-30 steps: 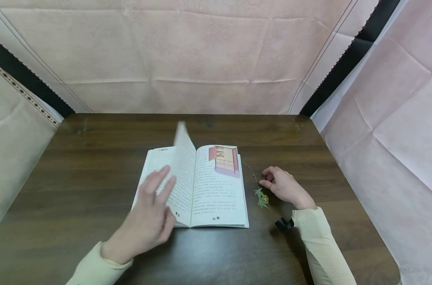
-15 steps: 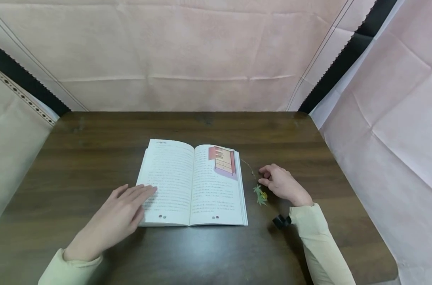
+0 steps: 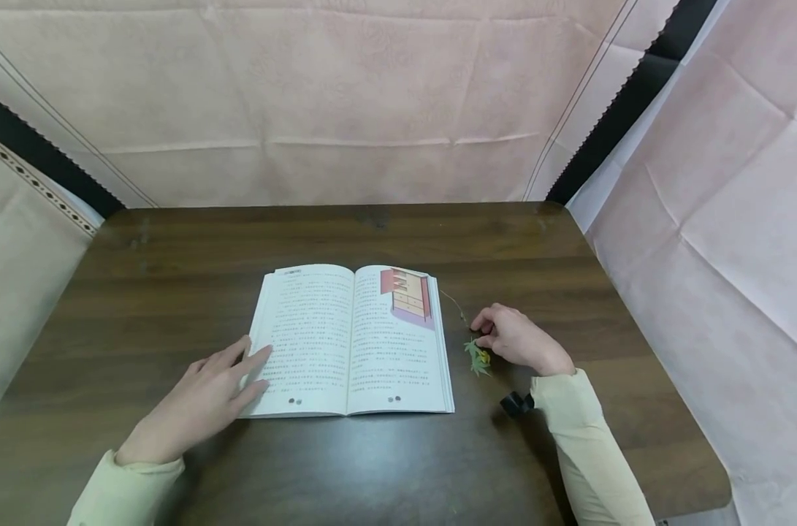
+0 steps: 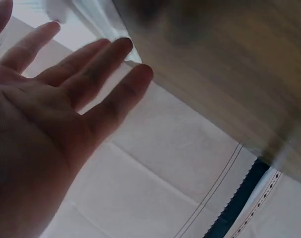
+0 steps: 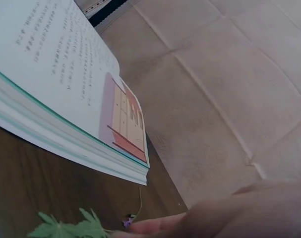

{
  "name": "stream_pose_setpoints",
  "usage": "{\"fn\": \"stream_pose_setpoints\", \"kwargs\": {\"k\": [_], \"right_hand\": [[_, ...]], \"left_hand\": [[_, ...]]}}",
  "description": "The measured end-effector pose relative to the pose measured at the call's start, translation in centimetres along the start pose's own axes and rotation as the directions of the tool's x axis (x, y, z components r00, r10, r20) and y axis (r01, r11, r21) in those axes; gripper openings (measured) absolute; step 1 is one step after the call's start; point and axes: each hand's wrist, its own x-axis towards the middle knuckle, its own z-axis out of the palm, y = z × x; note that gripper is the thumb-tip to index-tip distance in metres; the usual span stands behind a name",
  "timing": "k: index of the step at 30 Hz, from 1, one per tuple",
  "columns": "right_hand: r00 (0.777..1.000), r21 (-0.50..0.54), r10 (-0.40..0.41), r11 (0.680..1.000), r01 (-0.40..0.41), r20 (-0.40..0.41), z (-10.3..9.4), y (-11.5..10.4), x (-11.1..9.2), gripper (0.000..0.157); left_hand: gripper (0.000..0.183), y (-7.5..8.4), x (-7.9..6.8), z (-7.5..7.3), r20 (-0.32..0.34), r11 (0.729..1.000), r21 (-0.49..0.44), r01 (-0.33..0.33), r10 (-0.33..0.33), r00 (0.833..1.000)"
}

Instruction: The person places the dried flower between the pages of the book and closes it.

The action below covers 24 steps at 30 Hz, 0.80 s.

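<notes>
A book (image 3: pixel 309 343) lies open on the brown table, with a coloured picture at the top of its right page. My left hand (image 3: pixel 191 402) rests on the left page's lower outer edge, fingers straight and spread. In the left wrist view the palm and several extended fingers of the left hand (image 4: pixel 66 99) show. A bookmark (image 3: pixel 475 358) with green leaves and a yellow flower lies right of the book, its thin cord running to the book's edge. My right hand (image 3: pixel 519 340) pinches it by the cord; in the right wrist view the fingertips are at a small purple bead (image 5: pixel 127 221).
The brown table (image 3: pixel 345 475) extends around the book on all sides. Pale cloth panels (image 3: pixel 332 95) with black borders hang behind and beside it. A small black device (image 3: pixel 516 404) sits at the right wrist.
A raised page has come down flat on the left side of the book. My left hand has moved left to that page's edge, and its fingers have spread. The right fingertips have shifted slightly closer to the cord.
</notes>
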Motion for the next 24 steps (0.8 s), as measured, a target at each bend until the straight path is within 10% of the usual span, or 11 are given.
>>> {"fn": "stream_pose_setpoints", "kwargs": {"k": [7,24], "right_hand": [[1.000,-0.002,0.008,1.000,-0.008,0.021,0.23,-0.21,0.26,0.025],[0.999,-0.011,0.050,0.999,-0.049,0.020,0.19,-0.16,0.49,0.015]], "left_hand": [[0.083,-0.34,0.13,0.21,0.095,0.994,-0.068,0.091,-0.084,0.992],[0.073,0.22,-0.10,0.60,0.091,0.994,-0.041,0.104,-0.100,0.991]]}}
